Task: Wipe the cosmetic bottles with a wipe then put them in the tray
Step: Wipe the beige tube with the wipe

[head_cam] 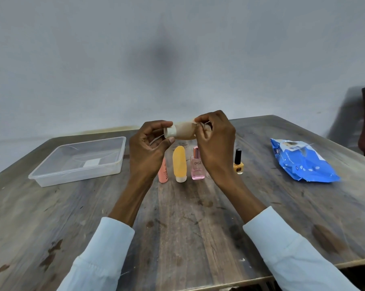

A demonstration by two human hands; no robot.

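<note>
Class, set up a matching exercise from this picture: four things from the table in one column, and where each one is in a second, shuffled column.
Things
1. beige bottle
2. nail polish
3. tray
4. wipes pack

Places
A. far right of the table
B. left of the table
C. held in the air by both hands
D. standing at the right end of the bottle row

Pairs: 1-C, 2-D, 3-B, 4-A

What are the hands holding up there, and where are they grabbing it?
A beige tube, held sideways above the table. The left hand pinches its white cap end; the right hand grips the other end, with something pale, perhaps the wipe.
</note>
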